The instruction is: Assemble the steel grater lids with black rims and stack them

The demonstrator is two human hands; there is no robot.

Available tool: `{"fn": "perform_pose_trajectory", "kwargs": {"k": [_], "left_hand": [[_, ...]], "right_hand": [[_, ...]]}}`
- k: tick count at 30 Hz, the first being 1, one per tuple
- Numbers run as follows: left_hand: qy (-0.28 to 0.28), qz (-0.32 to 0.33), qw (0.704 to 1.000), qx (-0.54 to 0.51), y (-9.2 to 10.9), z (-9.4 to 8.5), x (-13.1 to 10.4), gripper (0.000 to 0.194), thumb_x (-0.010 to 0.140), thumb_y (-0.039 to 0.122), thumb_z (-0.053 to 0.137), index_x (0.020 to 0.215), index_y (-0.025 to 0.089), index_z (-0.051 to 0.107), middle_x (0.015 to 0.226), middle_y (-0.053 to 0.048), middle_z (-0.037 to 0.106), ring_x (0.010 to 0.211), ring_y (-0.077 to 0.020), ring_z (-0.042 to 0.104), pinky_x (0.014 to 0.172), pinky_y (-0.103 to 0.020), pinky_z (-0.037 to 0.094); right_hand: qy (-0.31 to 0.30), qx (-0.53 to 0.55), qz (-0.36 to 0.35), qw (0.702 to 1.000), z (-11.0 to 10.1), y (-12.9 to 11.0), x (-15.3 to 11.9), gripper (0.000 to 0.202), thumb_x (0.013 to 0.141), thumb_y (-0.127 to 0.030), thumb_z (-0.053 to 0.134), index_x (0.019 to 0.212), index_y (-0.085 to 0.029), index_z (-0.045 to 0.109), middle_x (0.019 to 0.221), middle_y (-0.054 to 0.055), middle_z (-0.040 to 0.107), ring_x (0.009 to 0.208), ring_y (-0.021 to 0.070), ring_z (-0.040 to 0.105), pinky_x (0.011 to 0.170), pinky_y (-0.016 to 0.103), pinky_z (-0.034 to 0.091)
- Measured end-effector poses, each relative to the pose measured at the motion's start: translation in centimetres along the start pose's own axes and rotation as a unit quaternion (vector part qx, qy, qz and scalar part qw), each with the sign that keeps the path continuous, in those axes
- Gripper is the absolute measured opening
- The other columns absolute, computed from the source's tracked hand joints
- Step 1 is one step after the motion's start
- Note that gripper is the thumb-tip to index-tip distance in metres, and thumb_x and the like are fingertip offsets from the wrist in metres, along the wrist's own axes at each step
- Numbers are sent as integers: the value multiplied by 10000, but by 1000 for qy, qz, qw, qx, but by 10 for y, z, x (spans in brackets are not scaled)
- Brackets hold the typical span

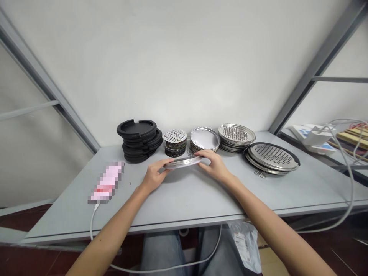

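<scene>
Metal disc point(183, 163): held between my left hand point(155, 174) and right hand point(213, 164), just above the middle of the surface point(184, 205); it faces me nearly edge-on, so I can't tell whether it is one piece or two nested.
Feel: I'd judge it light and stiff, smooth enough to slip under a loose pinch, likelier to dent than break.
Rim: the place to take hold, at opposite sides, thumbs low and fingers on top.
Left grip: hand part-closed, thumb and fingers pinching the disc's left edge.
Right grip: fingers over the right edge, thumb beneath, parted by little more than the rim.
Behind the disc: stacked perforated plates point(174, 136) and shallow metal dishes point(204, 138).
Off left: piled black trays point(140, 129).
Off right: grater-like plates point(237, 134); nearer me, a black-rimmed perforated plate point(273, 156) beside small wire clips point(261, 174).
</scene>
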State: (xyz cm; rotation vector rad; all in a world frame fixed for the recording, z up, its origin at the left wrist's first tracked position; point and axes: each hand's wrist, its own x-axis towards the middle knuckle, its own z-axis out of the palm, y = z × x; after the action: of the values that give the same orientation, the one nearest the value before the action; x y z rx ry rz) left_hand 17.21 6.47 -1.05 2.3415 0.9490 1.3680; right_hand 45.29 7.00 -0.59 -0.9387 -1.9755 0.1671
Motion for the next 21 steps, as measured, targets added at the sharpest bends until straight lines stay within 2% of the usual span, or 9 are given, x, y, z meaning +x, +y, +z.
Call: {"fn": "perform_pose_trajectory", "kwargs": {"k": [5,9,13,17,21], "left_hand": [[9,-1,1000,1,2,0,2,252,874,284,643,1086,158,695,1007,-80,746,894,-215,706,815,-317,569],[-1,23,999,23,1,-2,2,321,851,281,670,1151,170,672,1063,-91,735,909,-217,705,831,-332,569],[-33,56,998,18,2,-5,1,329,854,242,668,1180,201,662,1105,-95,725,915,-212,710,837,-350,578],[-63,93,993,30,4,-6,2,328,874,198,635,1201,216,650,1159,-97,706,1051,-232,678,919,-400,555],[-78,102,990,48,6,-6,4,337,863,186,650,1198,227,650,1160,-95,705,1053,-236,672,913,-415,546]], "right_hand": [[35,15,-5,999,3,2,-2,261,851,-301,653,1098,-227,690,1045,86,731,969,246,668,873,424,541],[46,9,-20,999,2,2,-1,251,862,-288,638,1099,-233,701,1028,86,738,951,242,673,861,421,545],[2,-15,-15,1000,-1,3,0,243,835,-247,650,1069,-231,715,1010,81,740,944,249,670,872,438,538],[-46,-39,1,998,0,0,-1,310,797,-193,646,1102,-211,695,1086,103,712,1011,258,652,894,441,533],[-73,-30,-12,997,3,-3,-3,388,772,-170,643,1159,-200,662,1149,116,681,1062,256,633,920,437,526]]}}
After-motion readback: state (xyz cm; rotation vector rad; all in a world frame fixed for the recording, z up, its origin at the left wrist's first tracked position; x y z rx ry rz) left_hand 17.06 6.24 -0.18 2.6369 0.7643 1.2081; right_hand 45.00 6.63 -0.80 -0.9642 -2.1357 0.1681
